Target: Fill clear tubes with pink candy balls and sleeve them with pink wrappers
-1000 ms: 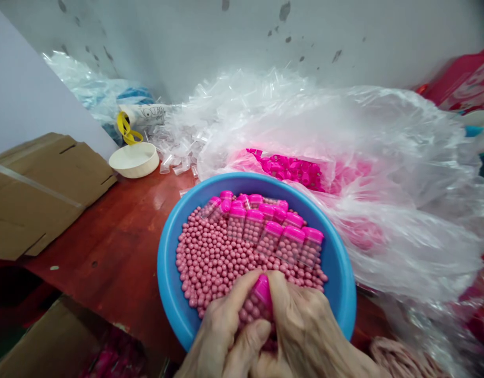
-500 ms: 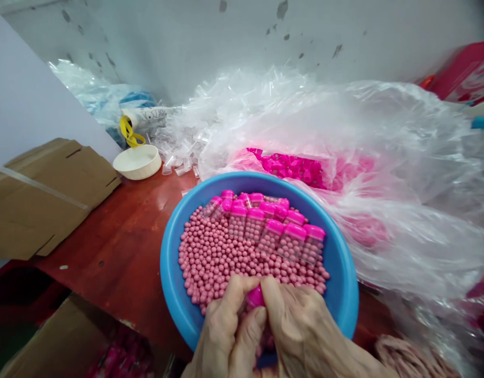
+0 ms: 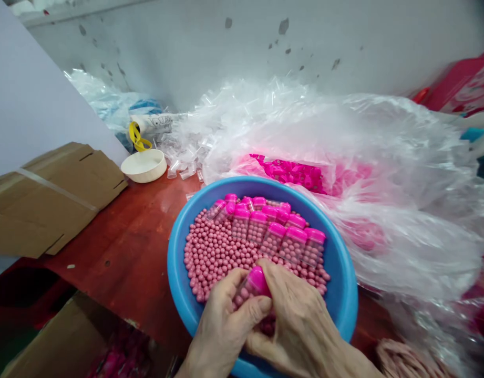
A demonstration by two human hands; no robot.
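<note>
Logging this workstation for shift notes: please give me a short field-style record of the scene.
Left hand: grips the clear plastic tube with magenta cap, fingers around it
Right hand: grips the same tube from the other side
Under hands: pink round beads in a blue plastic basin
In basin: row of capped clear tubes lying on the beads
Beside basin: crumpled clear plastic bag holding loose magenta caps
Surface: red-brown wooden table
Left: flattened brown cardboard box

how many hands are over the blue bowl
2. The left hand and the right hand are both at the near side of the blue bowl, gripping a pink-capped clear tube over the pink beads. No others show.
</note>
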